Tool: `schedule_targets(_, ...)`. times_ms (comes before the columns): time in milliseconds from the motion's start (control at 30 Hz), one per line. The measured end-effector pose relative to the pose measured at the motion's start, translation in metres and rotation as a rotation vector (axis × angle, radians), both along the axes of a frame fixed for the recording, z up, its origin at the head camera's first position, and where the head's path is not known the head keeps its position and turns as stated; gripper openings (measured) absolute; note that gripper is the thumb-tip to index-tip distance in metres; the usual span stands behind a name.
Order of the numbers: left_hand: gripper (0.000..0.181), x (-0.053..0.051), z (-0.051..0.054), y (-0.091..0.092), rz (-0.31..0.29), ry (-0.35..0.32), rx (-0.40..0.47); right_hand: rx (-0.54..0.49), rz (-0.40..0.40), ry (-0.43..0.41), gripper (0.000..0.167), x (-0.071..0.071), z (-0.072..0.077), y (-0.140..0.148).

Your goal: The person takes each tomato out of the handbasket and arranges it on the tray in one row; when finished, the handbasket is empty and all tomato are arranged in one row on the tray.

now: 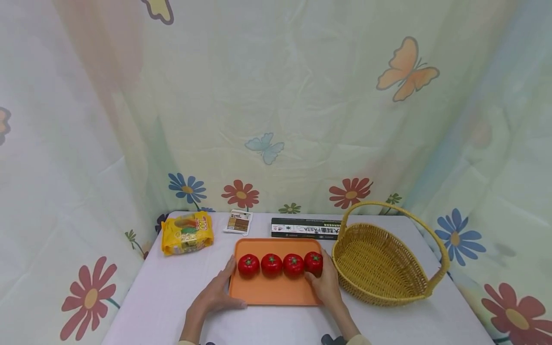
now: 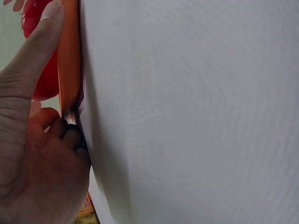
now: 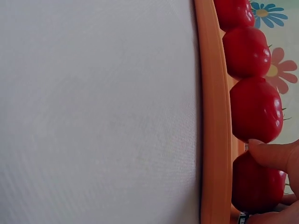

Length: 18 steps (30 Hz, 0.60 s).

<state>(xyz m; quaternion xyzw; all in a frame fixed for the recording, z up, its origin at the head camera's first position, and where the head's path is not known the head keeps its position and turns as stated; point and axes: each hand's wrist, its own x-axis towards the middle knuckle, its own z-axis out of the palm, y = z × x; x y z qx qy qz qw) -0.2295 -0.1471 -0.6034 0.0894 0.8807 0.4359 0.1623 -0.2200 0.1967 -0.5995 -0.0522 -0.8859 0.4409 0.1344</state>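
Observation:
Several red tomatoes with green stems sit in a row across an orange tray [image 1: 276, 291] on the white-covered table. Along the tray's left edge my left hand [image 1: 219, 289] holds on, its thumb [image 2: 41, 39] at the front rim and its other fingers [image 2: 49, 122] bent at the side. My right hand [image 1: 326, 282] grips the rightmost tomato [image 3: 257, 184], thumb between it and its neighbour [image 3: 256, 112], the other fingers on its right side. That tomato is still in the tray. The leftmost tomato [image 1: 248, 265] is near the left hand.
A yellow wicker basket [image 1: 375, 299] with a tall handle stands right of the tray, close to my right hand. Behind the tray lies a long dark pasta box [image 1: 305, 229]. A small white-and-brown packet [image 1: 238, 222] and a yellow package [image 1: 187, 233] lie at the back left.

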Motion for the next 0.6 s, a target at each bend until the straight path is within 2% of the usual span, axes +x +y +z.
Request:
schedule_targets(367, 0.140, 0.0018, 0.0014, 0.0006, 0.004, -0.008, 0.000, 0.008, 0.011, 0.044, 0.092, 0.0024, 0.0026, -0.0016)
schedule_targets(600, 0.141, 0.0012, -0.0001, 0.0011, 0.005, -0.004, -0.009, 0.000, 0.021, 0.022, 0.092, 0.0065, 0.0043, -0.0018)
